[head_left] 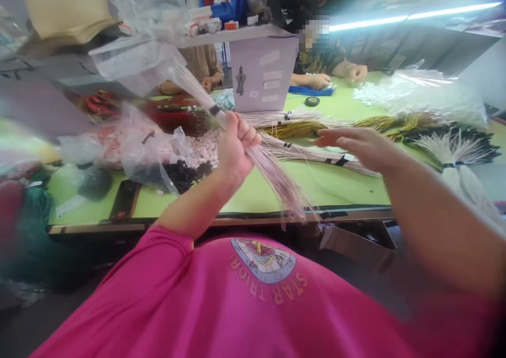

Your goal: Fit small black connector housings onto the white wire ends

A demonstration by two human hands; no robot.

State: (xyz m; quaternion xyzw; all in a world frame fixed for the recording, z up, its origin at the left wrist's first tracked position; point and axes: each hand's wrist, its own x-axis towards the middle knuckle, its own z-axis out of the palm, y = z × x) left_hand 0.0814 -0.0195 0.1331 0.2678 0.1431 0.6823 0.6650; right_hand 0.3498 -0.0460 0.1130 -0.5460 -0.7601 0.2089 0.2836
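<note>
My left hand (237, 150) is closed around a bundle of thin white wires (276, 179), held at a slant above the table edge. Black tape wraps the bundle just above the fist, and its loose ends fan out at the lower right. My right hand (356, 144) hovers with fingers stretched out and nothing in them, apart from the held bundle. Below it on the table lie taped white wire bundles (304, 153) and a yellow wire bundle (294, 130).
White connectors (203, 148) and black small parts (184, 174) are heaped at left beside plastic bags (130, 142). A phone-like dark object (124, 200) lies near the front edge. Black tape roll (312, 101) sits farther back. Across the table a person's hands (320, 80) work at blue wires (304, 90).
</note>
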